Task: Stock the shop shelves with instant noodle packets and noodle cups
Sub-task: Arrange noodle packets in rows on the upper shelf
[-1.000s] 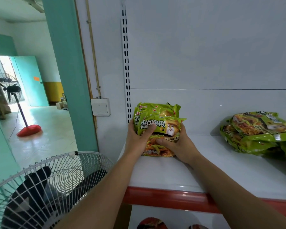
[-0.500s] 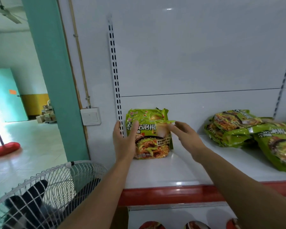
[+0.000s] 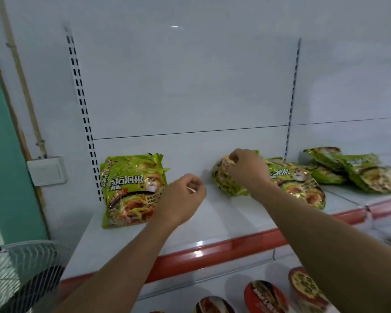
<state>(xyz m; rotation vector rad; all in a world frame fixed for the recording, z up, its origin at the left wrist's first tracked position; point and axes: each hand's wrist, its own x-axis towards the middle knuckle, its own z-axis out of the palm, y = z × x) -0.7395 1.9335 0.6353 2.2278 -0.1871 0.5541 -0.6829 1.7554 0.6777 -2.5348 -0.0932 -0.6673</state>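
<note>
— White shop shelving fills most of the view. What's at the far left?

— Teal painted wall (image 3: 0, 132), then a white plastic switch box (image 3: 47, 170) on the pale wall. A white wire fan guard (image 3: 20, 274) sits in the bottom corner.

— And the shelf?

— It's a white metal shelf with a red front strip (image 3: 212, 251). At its left end, green plastic instant noodle packets (image 3: 131, 188) stand upright against the back panel, beside the slotted metal upright (image 3: 81, 105).

— Where's the left hand?

— The left hand (image 3: 181, 197) is at the lower right corner of those standing packets. Its fingers are curled into the palm, with nothing in them that I can make out. Whether it touches the packets, I can't tell.

— The right hand?

— The right hand (image 3: 246, 168) is further along the shelf. Thumb and fingers pinch the top edge of a crumpled green noodle packet (image 3: 226, 184), which rests on the shelf at the left of a flat pile of green packets (image 3: 298, 186).

— Anything beyond?

— Another heap of green packets (image 3: 352, 170) lies on the next shelf section. Round noodle cups with printed lids (image 3: 265, 294) stand on the shelf below.
</note>
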